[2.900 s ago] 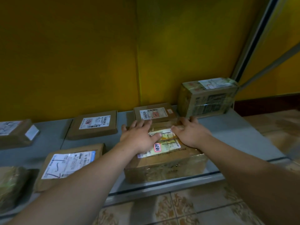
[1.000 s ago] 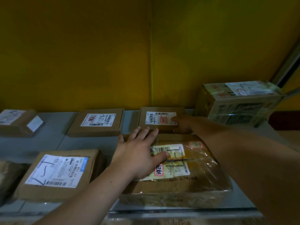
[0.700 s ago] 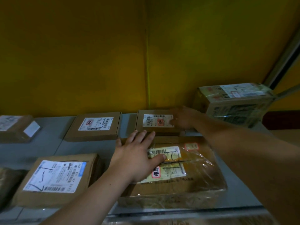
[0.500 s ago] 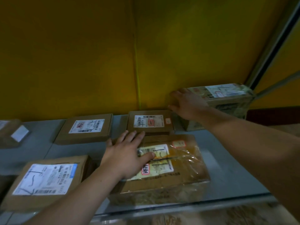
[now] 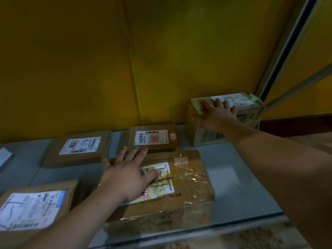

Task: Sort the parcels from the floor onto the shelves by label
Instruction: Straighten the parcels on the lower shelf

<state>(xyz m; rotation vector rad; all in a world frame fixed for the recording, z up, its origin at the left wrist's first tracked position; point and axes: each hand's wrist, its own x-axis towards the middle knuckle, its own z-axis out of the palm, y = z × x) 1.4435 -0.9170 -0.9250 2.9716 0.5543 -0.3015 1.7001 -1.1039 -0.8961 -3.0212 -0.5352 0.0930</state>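
Wrapped box [image 5: 188, 193] is pressed by L hand [image 5: 125, 178], laid flat & unclenched, prob. to steady it; tall box [image 5: 203, 135] is touched by R hand [image 5: 217, 114], also unclenched, likely for nudging.

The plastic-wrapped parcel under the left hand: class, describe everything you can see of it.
The plastic-wrapped parcel is a brown cardboard box in crinkled clear film, lying flat at the front of the grey shelf. Its top carries a white barcode label and a small red-edged sticker. The left hand presses flat on it, partly covering the label.
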